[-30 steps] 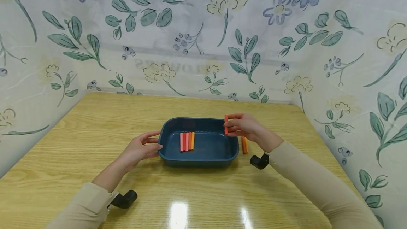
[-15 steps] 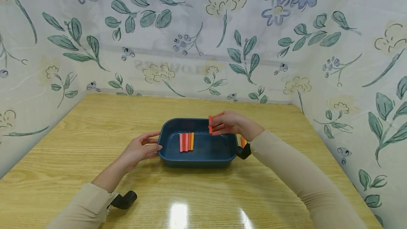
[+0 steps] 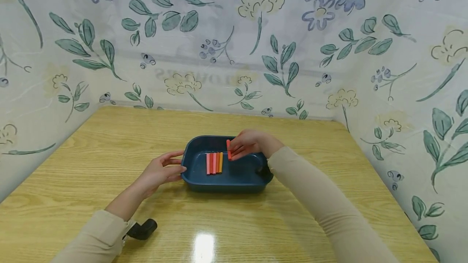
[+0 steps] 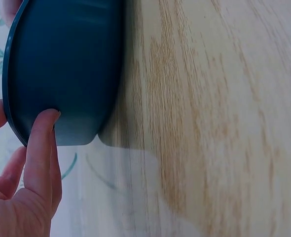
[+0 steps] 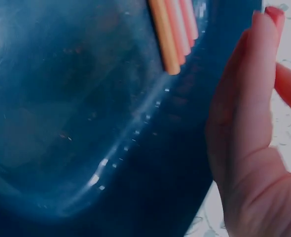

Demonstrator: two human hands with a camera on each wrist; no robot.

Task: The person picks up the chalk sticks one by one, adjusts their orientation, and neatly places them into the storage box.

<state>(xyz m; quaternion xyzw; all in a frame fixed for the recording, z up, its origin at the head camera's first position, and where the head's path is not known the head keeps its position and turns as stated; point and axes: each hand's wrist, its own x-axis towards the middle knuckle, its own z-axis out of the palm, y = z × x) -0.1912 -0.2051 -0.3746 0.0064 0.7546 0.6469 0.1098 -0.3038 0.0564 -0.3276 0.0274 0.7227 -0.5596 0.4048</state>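
Note:
A dark blue rectangular tub (image 3: pixel 234 188) stands on the table. Inside, to the left, several slim chalk-like sticks (image 3: pixel 214 163) in pink, red and orange lie side by side; the right wrist view catches the ends of some sticks (image 5: pixel 174 39). Just right of that row, my right hand (image 3: pixel 252 142) pinches a red chalk-like stick (image 3: pixel 228 150) over the tub; its end shows past my fingers (image 5: pixel 256 74) in the right wrist view. My left hand (image 3: pixel 161 173) grips the tub's left end, with fingers (image 4: pixel 39 158) on the outer wall and rim.
The wooden table (image 3: pixel 146 133) is bounded by a flower-patterned cloth (image 3: pixel 219 52) at the back and sides. A black wrist camera (image 3: pixel 144 229) sits at my left cuff. My right sleeve (image 3: pixel 314 198) reaches over the tub's right end.
My right hand has carried the red chalk-like stick leftward across the tub, close to the row. The orange stick on the table is now hidden behind my right sleeve. My left hand keeps its place.

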